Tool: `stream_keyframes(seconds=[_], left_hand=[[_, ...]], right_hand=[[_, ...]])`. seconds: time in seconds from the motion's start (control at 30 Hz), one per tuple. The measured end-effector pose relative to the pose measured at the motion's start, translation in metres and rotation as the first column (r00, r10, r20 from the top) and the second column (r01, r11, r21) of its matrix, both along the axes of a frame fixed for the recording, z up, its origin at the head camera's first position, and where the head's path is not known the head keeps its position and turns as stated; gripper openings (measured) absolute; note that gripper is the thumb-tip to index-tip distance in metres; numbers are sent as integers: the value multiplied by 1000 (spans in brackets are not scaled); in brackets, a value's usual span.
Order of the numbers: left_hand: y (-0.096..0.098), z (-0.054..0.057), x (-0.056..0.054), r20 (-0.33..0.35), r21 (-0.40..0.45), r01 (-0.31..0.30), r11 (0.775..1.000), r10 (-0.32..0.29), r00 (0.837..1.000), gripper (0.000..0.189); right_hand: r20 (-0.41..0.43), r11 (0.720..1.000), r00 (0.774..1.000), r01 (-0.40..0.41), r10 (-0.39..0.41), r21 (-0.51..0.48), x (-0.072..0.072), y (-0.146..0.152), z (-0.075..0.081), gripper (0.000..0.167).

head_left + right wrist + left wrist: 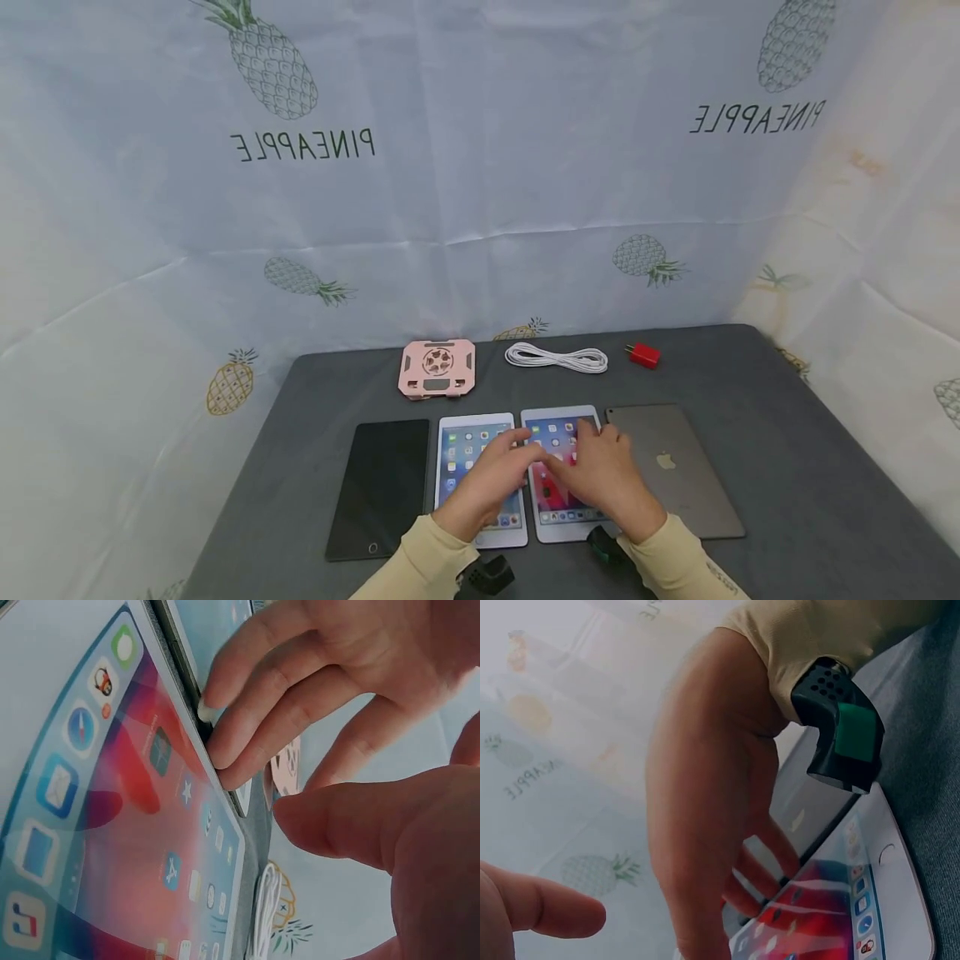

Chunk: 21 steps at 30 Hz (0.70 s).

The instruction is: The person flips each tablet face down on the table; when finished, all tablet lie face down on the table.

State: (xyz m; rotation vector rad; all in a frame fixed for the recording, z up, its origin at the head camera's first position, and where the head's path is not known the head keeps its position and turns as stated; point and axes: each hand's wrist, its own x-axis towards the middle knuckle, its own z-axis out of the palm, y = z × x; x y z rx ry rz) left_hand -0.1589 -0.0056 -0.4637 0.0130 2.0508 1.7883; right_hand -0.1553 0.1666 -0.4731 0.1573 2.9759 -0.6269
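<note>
Two white tablets with lit screens lie side by side, the left tablet [464, 446] and the right tablet [549, 425]. My left hand [487, 477] reaches over the left one. In the right wrist view its relaxed fingers [247, 724] touch down at the narrow gap beside the right tablet's edge. Above the right tablet is my right hand [611, 475], with its thumb [345, 821] stretched out toward the left hand. In the left wrist view the right fingers [759, 874] extend down near that tablet's far edge; whether they touch it is unclear. Neither hand grips anything.
A black tablet [382, 483] lies at the left. At the right a grey tablet [686, 475] rests with its back up. Along the table's rear are a pink case-like piece [437, 368], a coiled white cable [555, 358] and a red charger plug [643, 356]. Pineapple-print cloth [480, 167] hangs behind.
</note>
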Motion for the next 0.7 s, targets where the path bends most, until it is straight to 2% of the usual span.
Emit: stream_keyframes(seconds=[0.23,0.7], left_hand=[[-1,-1,0,10,26,-7,1000,7,1000,68],[-3,4,-2,2,29,-30,999,30,1000,64]], right_hand=[[-23,1000,1000,-17,17,4,2,-2,1,107],[16,999,1000,-5,6,-32,1,-2,0,122]])
